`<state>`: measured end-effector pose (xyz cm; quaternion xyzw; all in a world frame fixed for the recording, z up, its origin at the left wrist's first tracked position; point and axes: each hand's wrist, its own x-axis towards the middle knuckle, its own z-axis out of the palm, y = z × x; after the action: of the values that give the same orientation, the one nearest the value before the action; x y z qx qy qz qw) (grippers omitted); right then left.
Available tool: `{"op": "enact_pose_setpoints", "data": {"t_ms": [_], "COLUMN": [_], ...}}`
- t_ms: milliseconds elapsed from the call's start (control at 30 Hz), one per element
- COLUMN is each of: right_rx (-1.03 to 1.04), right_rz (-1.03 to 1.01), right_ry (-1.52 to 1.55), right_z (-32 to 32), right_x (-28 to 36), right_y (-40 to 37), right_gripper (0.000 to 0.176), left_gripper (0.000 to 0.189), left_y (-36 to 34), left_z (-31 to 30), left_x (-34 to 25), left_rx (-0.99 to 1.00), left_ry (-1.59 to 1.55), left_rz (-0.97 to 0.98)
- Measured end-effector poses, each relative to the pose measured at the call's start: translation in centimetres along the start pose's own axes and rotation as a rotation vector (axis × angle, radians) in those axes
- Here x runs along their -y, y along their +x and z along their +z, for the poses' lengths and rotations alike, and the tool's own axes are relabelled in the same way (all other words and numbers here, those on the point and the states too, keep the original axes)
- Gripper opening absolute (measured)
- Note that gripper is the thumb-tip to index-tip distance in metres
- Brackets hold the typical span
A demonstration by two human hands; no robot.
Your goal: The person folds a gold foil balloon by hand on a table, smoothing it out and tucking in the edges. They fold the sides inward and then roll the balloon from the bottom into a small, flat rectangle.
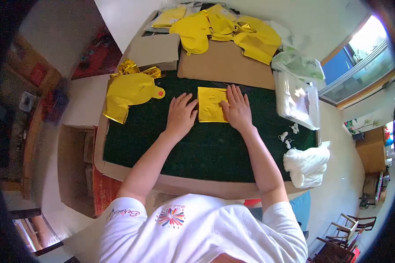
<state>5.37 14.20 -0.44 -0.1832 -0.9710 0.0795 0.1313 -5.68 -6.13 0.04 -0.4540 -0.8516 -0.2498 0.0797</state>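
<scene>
A gold foil sheet folded into a near square (211,105) lies on the dark green mat (206,149). My right hand (239,108) rests flat over its right edge, fingers stretched away from me. On the other side, my left hand (181,115) lies on the mat with fingers spread, its fingertips close to the foil's left edge. To the left is a flat gold foil balloon (129,94) with a round tab bearing a red dot, and crinkled gold strips lie above it.
More gold foil balloons (193,33) lie at the back over a brown cardboard sheet (224,65). A grey board (153,50) is at back left. On the right are clear plastic sleeves (297,98), small white string bundles (285,138) and a white string heap (307,165).
</scene>
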Motion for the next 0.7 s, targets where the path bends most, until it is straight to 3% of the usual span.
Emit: {"op": "enact_pose_setpoints", "data": {"t_ms": [200,400,567,700], "right_rx": [-0.003,-0.005,0.010,-0.011], "right_rz": [-0.017,-0.033,-0.028,-0.027], "right_ry": [-0.006,-0.025,-0.013,-0.006], "right_z": [-0.6,-0.1,0.1,-2.2], "right_x": [0.4,0.0,-0.1,0.5], "right_y": [-0.2,-0.2,-0.1,0.2], "right_gripper": [0.055,0.054,0.056,0.054], "left_gripper": [0.027,0.019,0.019,0.018], "left_y": [0.1,0.4,0.5,0.4], "left_z": [0.5,-1.0,-0.3,-0.9], "left_x": [-0.6,-0.5,0.3,0.6], "left_rx": [-0.041,0.043,-0.053,-0.021], "left_ry": [-0.080,-0.217,-0.070,-0.124], "left_rz": [0.092,-0.078,0.165,0.137]}}
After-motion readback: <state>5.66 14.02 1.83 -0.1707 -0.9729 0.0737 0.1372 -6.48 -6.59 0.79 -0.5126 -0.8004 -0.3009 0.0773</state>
